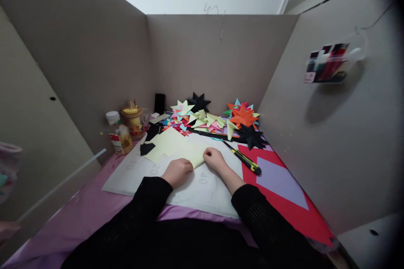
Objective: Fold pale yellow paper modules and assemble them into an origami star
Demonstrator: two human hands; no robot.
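Note:
Pale yellow paper (198, 154) lies between my hands over a white numbered mat, with a fold along its near edge. My left hand (178, 172) is closed on the near left corner of this paper, knuckles up. At the right corner, my right hand (213, 159) has its fingers curled together in a pinch on the paper. More pale yellow sheets (167, 141) spread out just beyond, beside small black paper pieces (147, 148). To the right of my right hand rests a yellow and black utility knife (243, 159).
Folded paper stars, orange (243, 116) and black (251, 135) among them, pile up at the back. Red paper (284, 201) and a lilac sheet (280, 183) lie at right. A jar (119, 134) and a brown-lidded container (134, 122) stand at left. Grey partitions (221, 59) enclose the table.

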